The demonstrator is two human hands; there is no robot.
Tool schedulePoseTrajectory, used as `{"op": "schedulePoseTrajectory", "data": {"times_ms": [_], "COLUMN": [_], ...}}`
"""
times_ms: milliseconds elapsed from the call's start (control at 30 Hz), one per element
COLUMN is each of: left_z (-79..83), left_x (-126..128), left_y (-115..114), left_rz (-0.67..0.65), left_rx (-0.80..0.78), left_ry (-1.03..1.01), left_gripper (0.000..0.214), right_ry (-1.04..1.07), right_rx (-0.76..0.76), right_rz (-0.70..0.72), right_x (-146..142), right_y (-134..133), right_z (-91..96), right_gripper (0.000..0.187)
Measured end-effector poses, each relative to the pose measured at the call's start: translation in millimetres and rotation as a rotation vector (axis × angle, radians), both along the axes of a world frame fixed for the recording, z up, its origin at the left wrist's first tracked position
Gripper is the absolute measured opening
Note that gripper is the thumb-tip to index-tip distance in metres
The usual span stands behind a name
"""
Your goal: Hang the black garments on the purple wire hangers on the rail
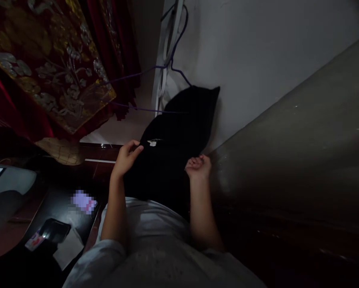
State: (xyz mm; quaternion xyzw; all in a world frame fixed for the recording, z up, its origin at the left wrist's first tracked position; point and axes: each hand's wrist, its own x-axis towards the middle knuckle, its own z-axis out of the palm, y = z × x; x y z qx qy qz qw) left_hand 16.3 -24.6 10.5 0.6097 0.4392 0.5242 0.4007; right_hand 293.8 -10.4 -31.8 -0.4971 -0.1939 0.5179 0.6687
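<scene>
A black garment [167, 168] with a small white label hangs in front of me, partly on a thin purple hanger [179, 44]. One arm of the hanger goes into the garment on the right, while its left end sticks out bare. My left hand [127, 158] pinches the garment's left edge near the label between thumb and fingers. On the opposite edge, my right hand [199, 166] is closed with its fingers curled on the cloth. The garment's lower part is too dark to make out its shape.
A white pole [171, 44] stands behind the hanger against a pale wall [257, 48]. Red and gold embroidered cloth [62, 68] hangs at upper left. A dark table [55, 200] at lower left holds a phone-like black object [55, 231] and papers. A grey surface [302, 132] slopes along the right.
</scene>
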Motion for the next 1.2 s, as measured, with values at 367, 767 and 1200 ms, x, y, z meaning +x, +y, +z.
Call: {"op": "schedulePoseTrajectory", "data": {"times_ms": [367,767,1200], "left_z": [53.3,50.2,84.7], "left_x": [36.4,15.6,-41.3], "left_y": [-35.9,-7.1,-25.8], "left_rz": [-0.083,-0.834,-0.48], "left_rx": [0.288,-0.034,-0.152], "left_ry": [-0.024,0.323,1.372], "left_gripper": [0.025,0.066,0.028], "right_ry": [-0.06,-0.604,-0.951], "right_rx": [0.371,0.562,1.006], "right_rz": [0.382,0.696,0.162], "right_x": [-93.9,-31.4,-13.1], "right_y": [-58.1,-48.2,13.7], "right_z": [58.7,130.6,148.6], "right_gripper": [0.046,0.01,0.008]}}
